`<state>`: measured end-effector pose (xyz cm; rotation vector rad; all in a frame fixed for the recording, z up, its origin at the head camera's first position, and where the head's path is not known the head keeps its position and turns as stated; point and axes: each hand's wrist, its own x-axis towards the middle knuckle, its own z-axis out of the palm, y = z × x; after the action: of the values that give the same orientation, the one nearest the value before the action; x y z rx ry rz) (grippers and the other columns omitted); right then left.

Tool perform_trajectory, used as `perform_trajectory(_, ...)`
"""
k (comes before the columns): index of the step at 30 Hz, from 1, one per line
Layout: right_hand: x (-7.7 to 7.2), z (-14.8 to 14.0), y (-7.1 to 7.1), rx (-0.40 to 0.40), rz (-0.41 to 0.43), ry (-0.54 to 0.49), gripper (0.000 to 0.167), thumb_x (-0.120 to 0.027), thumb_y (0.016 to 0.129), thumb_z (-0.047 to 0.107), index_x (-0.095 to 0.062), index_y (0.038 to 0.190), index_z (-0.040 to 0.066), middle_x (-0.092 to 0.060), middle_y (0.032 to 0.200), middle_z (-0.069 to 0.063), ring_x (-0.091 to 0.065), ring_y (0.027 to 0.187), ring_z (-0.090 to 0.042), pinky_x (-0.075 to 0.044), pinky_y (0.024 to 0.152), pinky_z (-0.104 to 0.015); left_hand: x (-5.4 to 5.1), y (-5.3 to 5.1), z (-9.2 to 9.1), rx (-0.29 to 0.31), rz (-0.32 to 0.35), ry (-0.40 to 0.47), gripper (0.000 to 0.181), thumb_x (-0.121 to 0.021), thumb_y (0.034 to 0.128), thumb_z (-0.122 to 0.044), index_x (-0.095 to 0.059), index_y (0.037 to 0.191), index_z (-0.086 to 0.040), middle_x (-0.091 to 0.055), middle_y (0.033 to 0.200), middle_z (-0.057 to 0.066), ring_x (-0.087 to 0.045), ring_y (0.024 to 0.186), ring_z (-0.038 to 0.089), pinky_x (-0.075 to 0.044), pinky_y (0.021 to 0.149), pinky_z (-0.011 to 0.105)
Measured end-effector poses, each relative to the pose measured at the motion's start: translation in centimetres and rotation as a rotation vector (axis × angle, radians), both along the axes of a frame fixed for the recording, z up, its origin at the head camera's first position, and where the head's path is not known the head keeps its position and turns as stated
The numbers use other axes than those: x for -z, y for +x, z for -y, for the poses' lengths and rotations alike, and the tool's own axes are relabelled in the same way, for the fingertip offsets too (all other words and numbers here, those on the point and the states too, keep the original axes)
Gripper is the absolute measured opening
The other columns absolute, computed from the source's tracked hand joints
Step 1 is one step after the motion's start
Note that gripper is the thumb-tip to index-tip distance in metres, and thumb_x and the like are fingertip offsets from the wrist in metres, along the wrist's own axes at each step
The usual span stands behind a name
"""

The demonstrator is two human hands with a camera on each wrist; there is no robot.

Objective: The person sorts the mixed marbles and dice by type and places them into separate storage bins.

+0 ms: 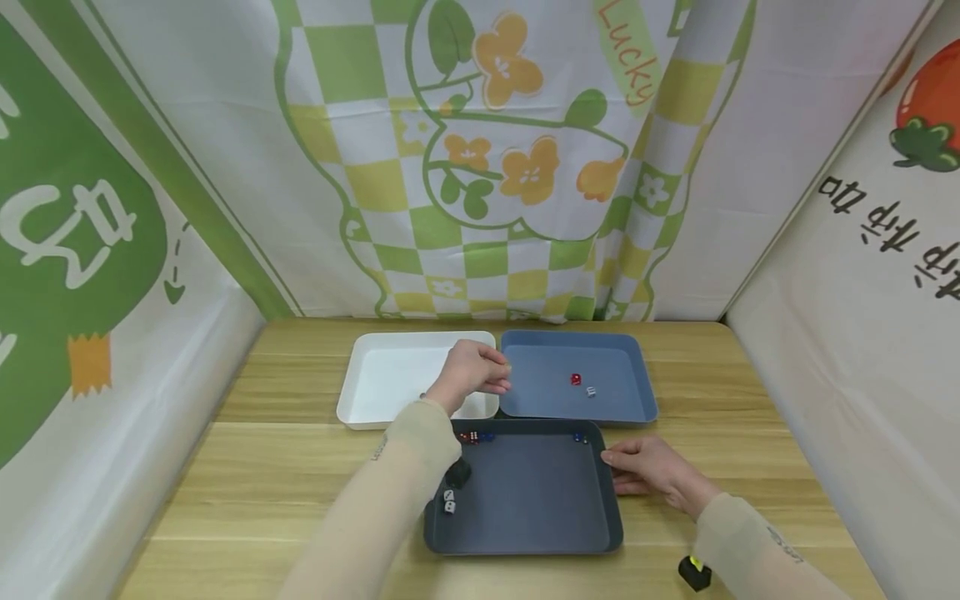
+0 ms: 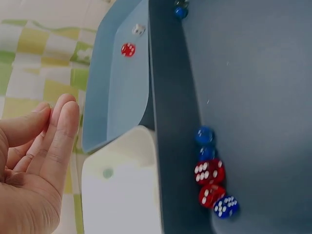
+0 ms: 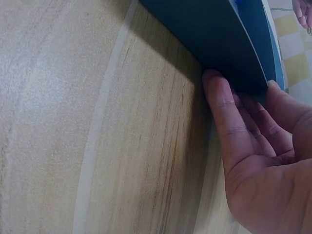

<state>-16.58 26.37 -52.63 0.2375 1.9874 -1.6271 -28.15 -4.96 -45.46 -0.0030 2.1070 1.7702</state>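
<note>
My left hand [image 1: 472, 372] is raised over the inner edge of the white tray [image 1: 363, 392], beside the blue tray [image 1: 540, 406]. Thumb and fingertips pinch together, with a tiny greenish thing barely showing there; its kind is unclear. My right hand [image 1: 660, 471] grips the right wall of the dark tray [image 1: 525, 508], thumb at the rim and fingers low on the outside. Inside the dark tray, red dice [image 2: 209, 171], a blue die [image 2: 226, 207] and blue beads [image 2: 204, 135] lie along the far wall. White dice [image 1: 449, 500] lie near its left side.
In the blue tray sit a red die [image 1: 576, 379] and a white die [image 1: 591, 392]. A blue bead [image 2: 181, 12] and a small clear one lie in the dark tray's far right corner. Fabric walls enclose the wooden table [image 1: 262, 467]; a patterned curtain [image 1: 465, 250] hangs behind.
</note>
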Motion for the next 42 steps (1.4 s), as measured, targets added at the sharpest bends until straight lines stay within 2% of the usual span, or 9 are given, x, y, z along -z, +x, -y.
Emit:
perform_trajectory(10,-0.1,0.0,0.0,0.001,-0.006,-0.007,0.038,-0.066,0.101,0.015,-0.063,0.124,-0.015,-0.075,0.099,-0.014,-0.074,0.086,-0.021,-0.065,0.079,-0.039,0.1,-1.4,2.0,-0.084,0.023,0.061,0.032,-0.068,0.0945,0.003,-0.063,0.124,0.014,-0.07,0.11,0.034,-0.076,0.074,0.023,-0.066,0.071,0.034)
perform_trajectory(16,0.0,-0.1,0.0,-0.004,-0.008,0.0,0.038,-0.066,0.101,0.016,-0.064,0.124,-0.015,-0.075,0.099,-0.013,-0.074,0.087,-0.021,-0.065,0.08,-0.039,0.5,-2.1,3.2,-0.138,0.058,0.074,0.028,-0.068,0.0936,0.005,-0.063,0.12,0.013,-0.068,0.113,0.037,-0.076,0.071,0.021,-0.066,0.073,0.033)
perform_trajectory(21,0.1,-0.1,0.0,-0.004,-0.009,0.001,0.038,-0.066,0.101,0.017,-0.064,0.124,-0.014,-0.075,0.098,-0.013,-0.074,0.087,-0.021,-0.065,0.08,-0.039,0.5,-2.3,4.2,-0.182,0.062,0.054,0.024,-0.069,0.0934,0.005,-0.065,0.116,0.011,-0.07,0.111,0.034,-0.076,0.073,0.021,-0.066,0.075,0.034)
perform_trajectory(28,0.1,-0.1,0.0,-0.005,-0.013,-0.018,0.037,-0.066,0.101,0.016,-0.065,0.122,-0.015,-0.076,0.098,-0.014,-0.074,0.086,-0.021,-0.065,0.079,-0.039,0.5,-2.3,5.5,-0.243,0.068,0.033,0.022,-0.071,0.0939,0.002,-0.066,0.114,0.007,-0.075,0.097,0.019,-0.077,0.078,0.022,-0.065,0.077,0.033)
perform_trajectory(33,0.1,-0.1,-0.1,-0.01,-0.014,-0.038,0.036,-0.066,0.101,0.015,-0.065,0.121,-0.015,-0.076,0.098,-0.014,-0.074,0.086,-0.02,-0.065,0.08,-0.038,0.7,-2.5,6.3,-0.265,0.071,0.034,0.023,-0.068,0.0958,0.002,-0.065,0.117,0.009,-0.075,0.095,0.018,-0.077,0.081,0.024,-0.065,0.079,0.034)
perform_trajectory(42,0.1,0.0,-0.1,0.006,-0.012,-0.03,0.037,-0.067,0.101,0.016,-0.065,0.122,-0.015,-0.076,0.098,-0.014,-0.074,0.086,-0.021,-0.065,0.079,-0.039,1.5,-2.8,6.8,-0.294,0.086,0.044,0.026,-0.066,0.097,0.003,-0.063,0.121,0.011,-0.067,0.121,0.032,-0.077,0.086,0.027,-0.064,0.083,0.036)
